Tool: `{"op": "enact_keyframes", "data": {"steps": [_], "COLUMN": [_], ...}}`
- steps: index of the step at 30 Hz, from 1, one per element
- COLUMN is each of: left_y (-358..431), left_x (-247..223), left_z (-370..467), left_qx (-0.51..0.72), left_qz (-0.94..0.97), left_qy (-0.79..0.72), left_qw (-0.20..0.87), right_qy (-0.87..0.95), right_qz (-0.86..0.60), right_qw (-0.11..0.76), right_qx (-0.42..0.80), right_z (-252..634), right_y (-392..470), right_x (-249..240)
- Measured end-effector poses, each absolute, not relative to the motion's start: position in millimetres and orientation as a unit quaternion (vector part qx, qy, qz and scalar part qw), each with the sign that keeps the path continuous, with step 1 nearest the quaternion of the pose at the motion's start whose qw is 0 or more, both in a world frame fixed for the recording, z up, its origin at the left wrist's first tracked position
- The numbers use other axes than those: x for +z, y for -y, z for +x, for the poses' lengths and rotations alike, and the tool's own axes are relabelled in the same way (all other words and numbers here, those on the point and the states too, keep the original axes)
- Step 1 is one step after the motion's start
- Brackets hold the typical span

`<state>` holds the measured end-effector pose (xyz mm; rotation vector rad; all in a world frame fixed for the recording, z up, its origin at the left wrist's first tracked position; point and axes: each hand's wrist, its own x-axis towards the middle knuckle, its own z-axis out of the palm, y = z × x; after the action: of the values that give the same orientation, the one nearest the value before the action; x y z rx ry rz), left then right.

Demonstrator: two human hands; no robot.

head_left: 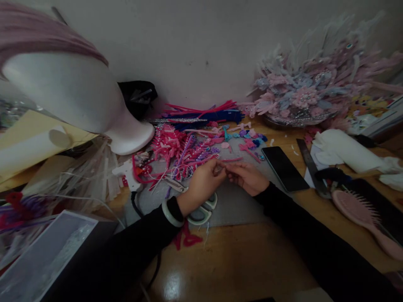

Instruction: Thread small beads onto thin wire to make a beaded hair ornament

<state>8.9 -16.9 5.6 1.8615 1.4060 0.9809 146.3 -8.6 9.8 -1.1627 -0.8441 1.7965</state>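
Left hand (204, 180) and right hand (247, 176) pinch together — anything held unclear; pink pile (170, 144), left of frame centre, lies nearer the left.

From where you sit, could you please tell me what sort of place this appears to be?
Most likely a craft workspace: there are bright pink fuzzy stems, what looks like a white glue gun, and a large arrangement of pink and pale-blue flowers.

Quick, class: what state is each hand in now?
Left hand: grip closed in a pinch; anything held is too small to tell.
Right hand: grip also closed; anything held cannot be told.
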Motion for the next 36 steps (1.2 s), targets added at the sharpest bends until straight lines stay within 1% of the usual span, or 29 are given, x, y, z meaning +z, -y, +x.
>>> {"op": "enact_keyframes", "data": {"steps": [6, 9, 15, 18, 26, 36], "left_y": [18.0, 17.5, 16.5, 16.4, 16.8, 19.8], "left_x": [7.5, 6.9, 9.4, 10.0, 8.9, 7.6], "left_z": [5.0, 4.7, 5.1, 5.1, 4.3, 4.1], "left_qx": [0.298, 0.286, 0.322, 0.338, 0.359, 0.37], "left_qz": [0.785, 0.791, 0.75, 0.742, 0.731, 0.724], "left_qy": [-0.522, -0.527, -0.538, -0.531, -0.525, -0.533], "left_qw": [0.15, 0.118, 0.213, 0.233, 0.248, 0.234], "right_qy": [0.337, 0.333, 0.292, 0.265, 0.255, 0.249], "right_qz": [-0.444, -0.443, -0.436, -0.421, -0.392, -0.377], "right_qw": [0.395, 0.4, 0.42, 0.43, 0.455, 0.477], "right_qx": [0.73, 0.73, 0.741, 0.754, 0.758, 0.753], "right_z": [149.6, 148.8, 148.1, 149.4, 146.8, 142.9], "right_y": [6.5, 7.2, 9.3, 8.7, 10.2, 11.7], "right_x": [7.8, 8.7, 9.7, 7.2, 9.7, 9.0]}}
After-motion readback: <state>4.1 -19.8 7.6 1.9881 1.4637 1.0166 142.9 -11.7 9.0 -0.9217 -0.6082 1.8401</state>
